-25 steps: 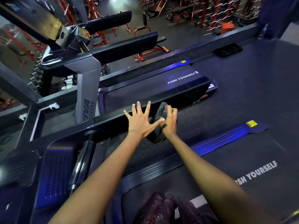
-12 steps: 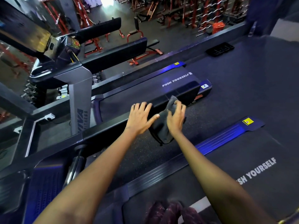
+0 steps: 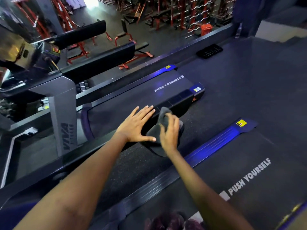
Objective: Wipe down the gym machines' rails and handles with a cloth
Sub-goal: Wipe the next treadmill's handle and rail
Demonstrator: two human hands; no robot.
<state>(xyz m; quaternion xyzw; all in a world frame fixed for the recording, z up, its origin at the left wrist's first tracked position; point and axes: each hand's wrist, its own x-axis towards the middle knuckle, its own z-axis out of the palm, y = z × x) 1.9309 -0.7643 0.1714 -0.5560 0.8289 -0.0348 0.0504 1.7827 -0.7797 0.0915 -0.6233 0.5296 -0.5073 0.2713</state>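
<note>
A black handrail (image 3: 176,101) of the treadmill runs from lower left to the centre. A dark grey cloth (image 3: 156,135) is draped over it near its far end. My right hand (image 3: 170,132) grips the cloth, fingers curled into the fabric. My left hand (image 3: 137,124) lies flat on the rail just left of the cloth, fingers straight and together, thumb stretched toward the cloth.
The neighbouring treadmill's belt (image 3: 132,100) marked PUSH YOURSELF lies beyond the rail, with its grey upright (image 3: 64,117) at left. A second treadmill belt (image 3: 240,176) is under me at right. Red racks and benches (image 3: 166,12) fill the floor below.
Both hands have slid along the rail toward its far end. My left fingers went from spread to together. My right hand has gathered the cloth more tightly.
</note>
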